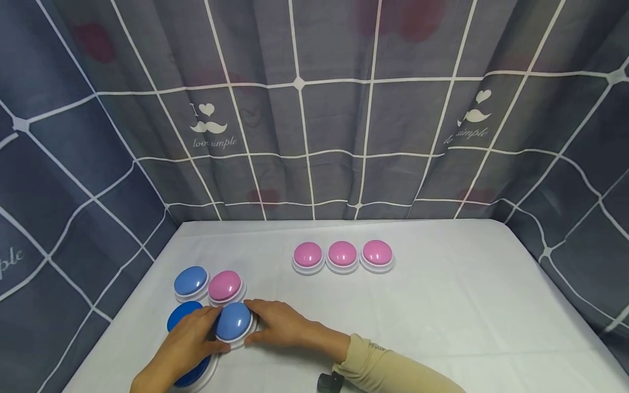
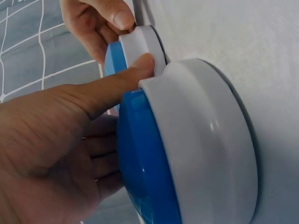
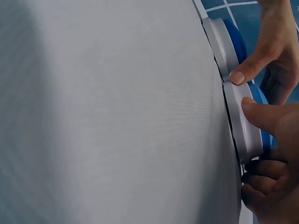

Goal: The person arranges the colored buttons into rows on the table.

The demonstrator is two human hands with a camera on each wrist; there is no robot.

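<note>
A light blue dome push button (image 1: 233, 322) on a white round base sits on the white table between my two hands. My left hand (image 1: 189, 338) holds its left side, thumb at the near edge of the base. On the opposite side, my right hand (image 1: 282, 325) grips the base between thumb and fingers. Beneath my left hand is a larger dark blue button (image 2: 145, 158), partly hidden in the head view. Another dark blue button (image 1: 183, 313) shows behind that hand. Just beyond stand a second light blue button (image 1: 190, 280) and a pink button (image 1: 225, 285).
Three pink buttons, left (image 1: 308, 255), middle (image 1: 342, 255) and right (image 1: 377, 253), form a row toward the back of the table (image 1: 442, 305). Grey checked curtains (image 1: 334, 120) enclose the back and both sides. A black device (image 1: 330, 382) is by my right sleeve.
</note>
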